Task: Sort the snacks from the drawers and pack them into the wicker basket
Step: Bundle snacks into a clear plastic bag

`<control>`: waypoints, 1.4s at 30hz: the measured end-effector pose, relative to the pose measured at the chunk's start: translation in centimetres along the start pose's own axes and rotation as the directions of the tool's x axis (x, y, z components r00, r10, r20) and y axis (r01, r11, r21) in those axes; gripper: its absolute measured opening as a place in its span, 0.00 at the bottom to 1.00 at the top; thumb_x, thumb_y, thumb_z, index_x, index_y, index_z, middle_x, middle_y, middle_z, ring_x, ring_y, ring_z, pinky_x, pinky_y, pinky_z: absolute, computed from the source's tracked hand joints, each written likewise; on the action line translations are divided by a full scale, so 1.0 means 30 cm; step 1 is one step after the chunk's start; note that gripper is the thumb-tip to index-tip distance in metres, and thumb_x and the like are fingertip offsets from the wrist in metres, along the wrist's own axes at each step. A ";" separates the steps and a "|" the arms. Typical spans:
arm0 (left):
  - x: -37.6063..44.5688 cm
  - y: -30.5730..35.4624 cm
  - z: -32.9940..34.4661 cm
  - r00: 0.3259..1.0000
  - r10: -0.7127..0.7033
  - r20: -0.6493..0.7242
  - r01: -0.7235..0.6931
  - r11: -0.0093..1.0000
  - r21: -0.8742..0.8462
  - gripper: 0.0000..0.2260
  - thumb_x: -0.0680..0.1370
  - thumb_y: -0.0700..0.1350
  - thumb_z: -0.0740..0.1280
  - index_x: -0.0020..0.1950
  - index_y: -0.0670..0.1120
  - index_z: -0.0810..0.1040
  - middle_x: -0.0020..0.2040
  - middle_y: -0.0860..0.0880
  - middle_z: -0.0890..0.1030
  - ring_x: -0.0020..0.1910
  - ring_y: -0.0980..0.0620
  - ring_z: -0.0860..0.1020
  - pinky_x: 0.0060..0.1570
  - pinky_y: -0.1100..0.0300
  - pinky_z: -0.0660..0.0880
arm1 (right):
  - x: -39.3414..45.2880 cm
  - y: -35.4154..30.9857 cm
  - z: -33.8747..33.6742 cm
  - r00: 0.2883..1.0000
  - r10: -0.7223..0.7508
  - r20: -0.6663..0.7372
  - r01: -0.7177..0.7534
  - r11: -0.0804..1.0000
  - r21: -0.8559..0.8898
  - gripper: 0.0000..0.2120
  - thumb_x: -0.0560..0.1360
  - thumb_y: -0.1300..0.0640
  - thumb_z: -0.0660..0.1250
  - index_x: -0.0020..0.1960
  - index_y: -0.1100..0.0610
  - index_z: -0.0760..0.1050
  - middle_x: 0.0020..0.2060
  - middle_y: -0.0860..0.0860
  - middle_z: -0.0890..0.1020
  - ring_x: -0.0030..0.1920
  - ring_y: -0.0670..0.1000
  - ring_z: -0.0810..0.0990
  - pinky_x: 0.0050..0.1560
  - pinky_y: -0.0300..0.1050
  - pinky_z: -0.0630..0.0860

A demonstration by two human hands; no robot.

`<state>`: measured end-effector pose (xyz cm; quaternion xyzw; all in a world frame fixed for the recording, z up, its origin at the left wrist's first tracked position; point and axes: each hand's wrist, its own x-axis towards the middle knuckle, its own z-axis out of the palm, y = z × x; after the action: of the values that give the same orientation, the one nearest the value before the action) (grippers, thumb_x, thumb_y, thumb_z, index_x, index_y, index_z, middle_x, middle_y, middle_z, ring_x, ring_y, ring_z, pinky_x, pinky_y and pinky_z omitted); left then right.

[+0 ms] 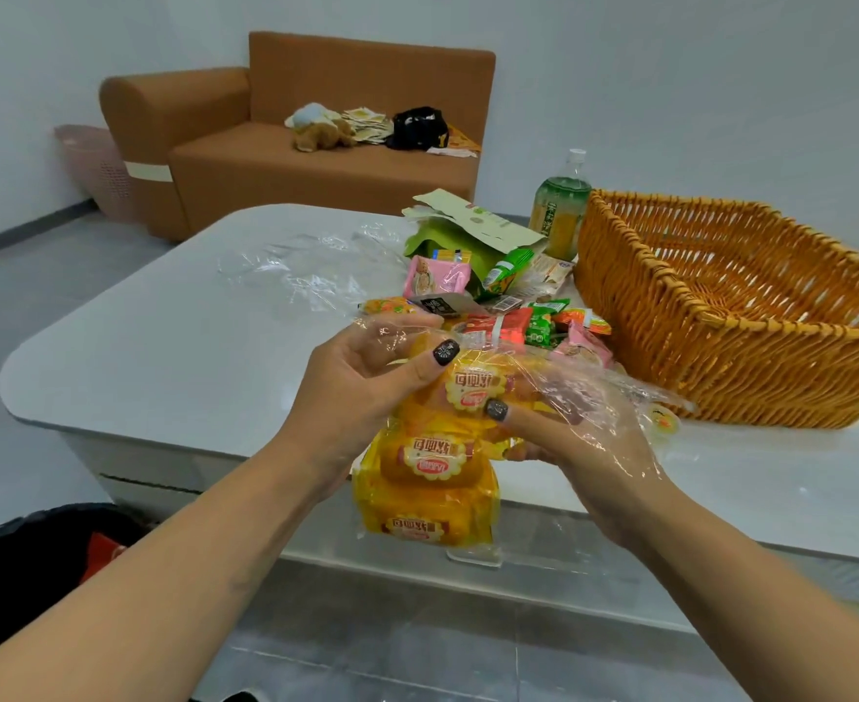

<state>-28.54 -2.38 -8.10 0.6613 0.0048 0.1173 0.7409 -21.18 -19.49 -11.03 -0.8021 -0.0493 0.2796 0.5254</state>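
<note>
Brown sofa (316, 159), plush toy (318, 131), pink bin (95, 167).

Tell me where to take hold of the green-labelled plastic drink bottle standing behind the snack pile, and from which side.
Grip the green-labelled plastic drink bottle around its narrow neck below the white cap, coming from above. It stands upright; the orange wicker basket crowds one side, and the torn green carton and loose snack packets block its lower body.
</note>
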 end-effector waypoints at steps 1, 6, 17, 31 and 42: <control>0.001 0.000 0.000 1.000 0.000 0.005 0.000 1.000 -0.003 0.17 0.66 0.46 0.73 0.54 0.48 0.82 0.52 0.46 0.85 0.53 0.47 0.84 0.47 0.50 0.82 | -0.009 -0.004 0.010 1.000 -0.020 0.007 0.020 0.999 0.027 0.14 0.69 0.49 0.76 0.51 0.48 0.78 0.57 0.52 0.80 0.48 0.47 0.81 0.58 0.49 0.77; 0.002 0.004 0.004 0.999 0.032 -0.008 -0.032 0.999 0.022 0.19 0.64 0.46 0.75 0.54 0.51 0.82 0.52 0.47 0.86 0.51 0.47 0.84 0.47 0.48 0.82 | -0.065 0.032 0.027 0.977 -0.157 0.144 0.147 0.986 0.076 0.17 0.80 0.67 0.57 0.69 0.66 0.66 0.64 0.59 0.74 0.60 0.55 0.75 0.62 0.42 0.69; 0.008 0.025 0.008 0.968 -0.131 0.213 0.112 0.989 0.097 0.22 0.67 0.53 0.71 0.60 0.52 0.77 0.52 0.51 0.85 0.50 0.51 0.84 0.46 0.57 0.82 | -0.122 -0.001 -0.003 0.823 -0.549 -0.143 0.558 0.735 0.386 0.09 0.71 0.60 0.69 0.50 0.52 0.82 0.50 0.53 0.85 0.50 0.52 0.84 0.49 0.46 0.81; -0.003 -0.036 0.033 0.974 -0.192 0.118 0.183 0.980 0.081 0.18 0.66 0.55 0.71 0.55 0.55 0.76 0.45 0.57 0.86 0.45 0.56 0.85 0.38 0.62 0.80 | -0.108 0.025 -0.049 0.862 -0.506 0.005 0.477 0.816 0.327 0.14 0.68 0.56 0.76 0.53 0.50 0.80 0.50 0.51 0.85 0.52 0.52 0.84 0.44 0.43 0.81; -0.001 -0.043 0.007 0.949 -0.307 0.074 0.312 0.949 -0.056 0.23 0.67 0.53 0.72 0.59 0.45 0.78 0.50 0.46 0.86 0.47 0.46 0.85 0.43 0.52 0.83 | -0.139 0.000 -0.051 0.940 -0.206 0.272 0.175 0.976 0.132 0.24 0.64 0.44 0.76 0.55 0.57 0.81 0.50 0.53 0.85 0.53 0.53 0.83 0.50 0.51 0.81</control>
<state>-28.32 -2.73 -9.34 0.6307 0.0807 -0.0216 0.7715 -23.92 -22.30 -8.93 -0.7163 -0.1867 0.3417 0.5791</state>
